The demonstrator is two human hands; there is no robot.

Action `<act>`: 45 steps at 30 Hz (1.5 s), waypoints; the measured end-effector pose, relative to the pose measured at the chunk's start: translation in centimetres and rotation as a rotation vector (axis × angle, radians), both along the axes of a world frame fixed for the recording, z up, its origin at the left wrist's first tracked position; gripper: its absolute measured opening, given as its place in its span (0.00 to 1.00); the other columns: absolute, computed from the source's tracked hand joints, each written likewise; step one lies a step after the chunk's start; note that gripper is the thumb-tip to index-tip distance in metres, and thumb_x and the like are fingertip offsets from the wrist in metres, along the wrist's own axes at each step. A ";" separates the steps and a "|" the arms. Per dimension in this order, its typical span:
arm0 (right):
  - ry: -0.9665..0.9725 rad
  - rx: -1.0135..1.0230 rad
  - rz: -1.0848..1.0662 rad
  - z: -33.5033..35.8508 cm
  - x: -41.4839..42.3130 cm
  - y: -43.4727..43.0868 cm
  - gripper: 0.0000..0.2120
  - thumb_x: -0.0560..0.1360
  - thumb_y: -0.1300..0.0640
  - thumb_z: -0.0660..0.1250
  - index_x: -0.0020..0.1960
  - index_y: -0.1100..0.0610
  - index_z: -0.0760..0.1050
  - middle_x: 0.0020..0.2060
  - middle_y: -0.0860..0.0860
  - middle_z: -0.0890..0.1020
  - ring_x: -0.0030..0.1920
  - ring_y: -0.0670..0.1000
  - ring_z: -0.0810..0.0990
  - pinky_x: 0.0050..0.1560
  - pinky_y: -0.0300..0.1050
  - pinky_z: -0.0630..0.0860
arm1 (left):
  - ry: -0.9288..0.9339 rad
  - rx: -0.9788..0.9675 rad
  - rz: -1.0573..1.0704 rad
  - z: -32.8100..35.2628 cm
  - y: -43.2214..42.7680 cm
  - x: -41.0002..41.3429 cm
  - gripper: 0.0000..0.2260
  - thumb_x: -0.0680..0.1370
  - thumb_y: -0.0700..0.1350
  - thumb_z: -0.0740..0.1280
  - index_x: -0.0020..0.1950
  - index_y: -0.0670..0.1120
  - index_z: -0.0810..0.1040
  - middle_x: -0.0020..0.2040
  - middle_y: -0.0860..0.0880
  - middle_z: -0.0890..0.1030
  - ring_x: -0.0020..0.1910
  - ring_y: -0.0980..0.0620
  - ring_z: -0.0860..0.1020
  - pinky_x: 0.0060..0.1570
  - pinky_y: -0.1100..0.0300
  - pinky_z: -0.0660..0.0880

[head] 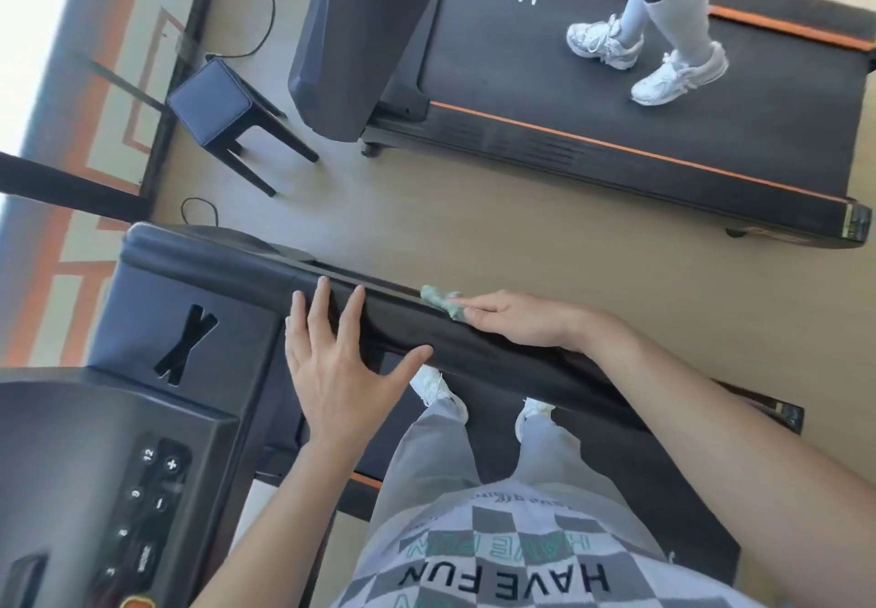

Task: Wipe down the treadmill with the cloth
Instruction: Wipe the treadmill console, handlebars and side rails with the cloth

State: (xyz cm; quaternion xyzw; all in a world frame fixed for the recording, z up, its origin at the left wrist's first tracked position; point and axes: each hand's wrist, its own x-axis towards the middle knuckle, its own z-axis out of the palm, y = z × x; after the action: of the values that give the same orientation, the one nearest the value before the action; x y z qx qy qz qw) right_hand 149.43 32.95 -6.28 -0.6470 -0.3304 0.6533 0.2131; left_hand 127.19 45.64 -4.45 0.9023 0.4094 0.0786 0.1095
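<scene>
I stand on a black treadmill whose padded right handrail runs diagonally across the middle of the view. My right hand lies over the rail's outer side and presses a small pale green cloth against its top edge. My left hand rests flat on the rail closer to the console, fingers spread, holding nothing. The console with its round buttons is at the lower left. My white shoes show on the belt under the rail.
A second treadmill with orange trim stands across a strip of tan floor; another person's legs in white shoes walk on it. A small dark stool and loose cables lie on the floor near the window at the left.
</scene>
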 end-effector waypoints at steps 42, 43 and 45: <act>0.094 -0.019 -0.036 -0.8 -2.5 9.3 0.19 0.87 0.54 0.54 0.77 0.54 0.68 0.74 0.44 0.71 0.72 0.42 0.69 0.72 0.33 0.61 | -0.025 -0.041 0.035 1.5 4.6 -2.4 0.31 0.73 0.67 0.71 0.70 0.50 0.78 0.77 0.47 0.71 0.78 0.46 0.66 0.65 0.49 0.76; 0.087 -0.018 -0.042 -0.7 -2.7 9.5 0.20 0.87 0.55 0.54 0.77 0.55 0.67 0.75 0.45 0.70 0.74 0.43 0.68 0.71 0.32 0.60 | -0.023 -0.020 0.055 1.3 5.3 -2.7 0.32 0.73 0.67 0.71 0.70 0.49 0.78 0.77 0.46 0.71 0.78 0.45 0.66 0.69 0.47 0.73; 0.090 0.002 -0.060 -0.2 -3.4 10.5 0.20 0.87 0.56 0.54 0.78 0.55 0.66 0.75 0.45 0.69 0.74 0.42 0.66 0.70 0.31 0.59 | 0.004 -0.013 0.124 1.2 6.8 -3.3 0.36 0.73 0.69 0.70 0.73 0.48 0.76 0.78 0.44 0.69 0.80 0.43 0.63 0.74 0.45 0.67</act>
State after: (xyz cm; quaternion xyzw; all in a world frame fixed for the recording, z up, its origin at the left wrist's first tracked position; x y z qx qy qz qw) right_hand 146.07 43.49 -6.51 -0.6265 -0.3015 0.6747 0.2479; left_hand 123.91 52.40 -3.22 0.8746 0.4653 0.0810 0.1094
